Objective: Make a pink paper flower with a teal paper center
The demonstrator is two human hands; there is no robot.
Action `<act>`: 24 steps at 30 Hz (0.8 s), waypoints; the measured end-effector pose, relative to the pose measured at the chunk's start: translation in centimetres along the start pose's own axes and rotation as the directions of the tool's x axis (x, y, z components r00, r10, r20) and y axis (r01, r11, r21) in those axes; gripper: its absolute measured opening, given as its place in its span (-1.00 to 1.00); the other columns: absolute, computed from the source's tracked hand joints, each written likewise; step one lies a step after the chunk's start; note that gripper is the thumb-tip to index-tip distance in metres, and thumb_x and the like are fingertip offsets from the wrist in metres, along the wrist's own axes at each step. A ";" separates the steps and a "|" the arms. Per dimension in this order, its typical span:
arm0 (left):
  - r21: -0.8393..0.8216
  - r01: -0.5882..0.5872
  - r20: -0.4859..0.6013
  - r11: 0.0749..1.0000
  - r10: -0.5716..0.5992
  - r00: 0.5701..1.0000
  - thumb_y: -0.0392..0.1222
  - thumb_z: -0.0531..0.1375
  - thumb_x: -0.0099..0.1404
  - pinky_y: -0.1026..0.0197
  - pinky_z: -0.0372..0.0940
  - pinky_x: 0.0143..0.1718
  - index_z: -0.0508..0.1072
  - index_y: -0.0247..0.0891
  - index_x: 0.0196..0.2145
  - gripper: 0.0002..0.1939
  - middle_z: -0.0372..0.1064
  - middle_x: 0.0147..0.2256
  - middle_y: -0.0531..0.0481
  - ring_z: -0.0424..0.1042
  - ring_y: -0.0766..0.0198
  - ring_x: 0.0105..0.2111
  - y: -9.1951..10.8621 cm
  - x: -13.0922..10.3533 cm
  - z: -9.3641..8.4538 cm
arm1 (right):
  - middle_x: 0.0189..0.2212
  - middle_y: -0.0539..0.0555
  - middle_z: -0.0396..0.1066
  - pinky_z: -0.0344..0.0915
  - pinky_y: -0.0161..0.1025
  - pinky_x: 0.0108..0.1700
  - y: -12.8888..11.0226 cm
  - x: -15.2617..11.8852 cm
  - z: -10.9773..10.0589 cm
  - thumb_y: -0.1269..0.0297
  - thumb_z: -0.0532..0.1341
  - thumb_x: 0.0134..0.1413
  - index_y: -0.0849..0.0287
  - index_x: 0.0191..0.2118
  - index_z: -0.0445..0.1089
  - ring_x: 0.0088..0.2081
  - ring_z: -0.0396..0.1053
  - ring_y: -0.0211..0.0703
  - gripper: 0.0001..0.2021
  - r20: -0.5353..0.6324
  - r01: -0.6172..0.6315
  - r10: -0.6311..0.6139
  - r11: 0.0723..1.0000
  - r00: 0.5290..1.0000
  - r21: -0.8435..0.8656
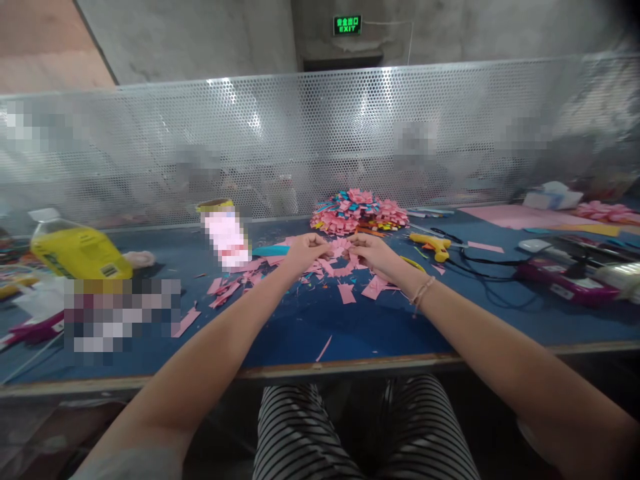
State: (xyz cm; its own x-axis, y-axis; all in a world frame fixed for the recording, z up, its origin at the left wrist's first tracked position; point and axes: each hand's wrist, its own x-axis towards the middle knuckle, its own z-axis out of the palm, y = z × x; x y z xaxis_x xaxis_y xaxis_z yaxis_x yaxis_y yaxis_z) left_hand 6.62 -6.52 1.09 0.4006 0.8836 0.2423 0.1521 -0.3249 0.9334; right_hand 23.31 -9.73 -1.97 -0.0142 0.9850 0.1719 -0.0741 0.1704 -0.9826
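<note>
My left hand (311, 252) and my right hand (367, 252) meet at the middle of the blue table, fingers pinched on either side of a pink paper piece (341, 248). Its exact shape is partly covered by the fingertips. Cut pink paper strips (347, 292) and small scraps lie around and below both hands. Behind them sits a pile of pink, blue and yellow paper pieces (357, 212). Just right of my right hand is a yellow glue gun (431, 245).
A phone (227, 237) stands upright left of the hands. Far left is a bottle of yellow liquid (83, 252). Black cables and a purple device (567, 283) lie at right, near pink sheets (510, 217). A perforated metal screen (340, 140) closes the table's back.
</note>
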 end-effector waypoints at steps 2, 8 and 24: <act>0.014 -0.002 0.001 1.000 0.002 1.000 -0.27 0.19 -0.03 0.26 0.28 -0.44 0.27 -0.28 -0.61 -0.88 0.40 -0.62 0.02 0.37 0.38 -0.58 0.1 -0.1 0.0 | -0.55 -0.02 0.39 0.09 -0.43 -0.55 -0.1 0.0 0.0 0.41 0.14 -0.22 0.15 -0.31 0.28 -0.47 0.35 -0.31 -0.78 0.001 0.008 -0.008 0.999 1.000 -0.031; 0.057 -0.004 0.012 0.998 0.003 1.000 -0.25 0.18 -0.02 0.27 0.27 -0.47 0.29 -0.29 -0.58 -0.89 0.41 -0.60 -0.01 0.35 0.40 -0.60 0.3 -0.3 -0.1 | -0.56 -0.04 0.36 0.11 -0.40 -0.53 -0.2 0.0 0.0 0.35 0.17 -0.25 0.17 -0.41 0.29 -0.50 0.31 -0.32 -0.85 0.028 0.073 -0.071 0.993 0.997 -0.093; 0.054 0.008 0.023 0.998 -0.009 1.000 -0.21 0.20 -0.03 0.22 0.28 -0.44 0.27 -0.28 -0.59 -0.85 0.41 -0.60 -0.01 0.37 0.36 -0.59 0.5 -0.5 0.2 | -0.64 -0.06 0.30 0.00 -0.40 -0.60 -1.1 -0.6 0.5 0.22 0.13 -0.12 0.18 -0.47 0.25 -0.64 0.13 -0.40 -0.87 0.025 0.176 -0.175 0.955 0.984 -0.237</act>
State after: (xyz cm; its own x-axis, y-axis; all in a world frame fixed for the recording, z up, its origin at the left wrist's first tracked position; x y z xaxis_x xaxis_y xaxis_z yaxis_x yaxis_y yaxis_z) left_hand 6.73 -7.19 1.40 0.4200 0.8786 0.2275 0.2042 -0.3357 0.9196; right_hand 22.95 -10.55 -1.02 -0.0259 0.9391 0.3427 0.1635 0.3422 -0.9253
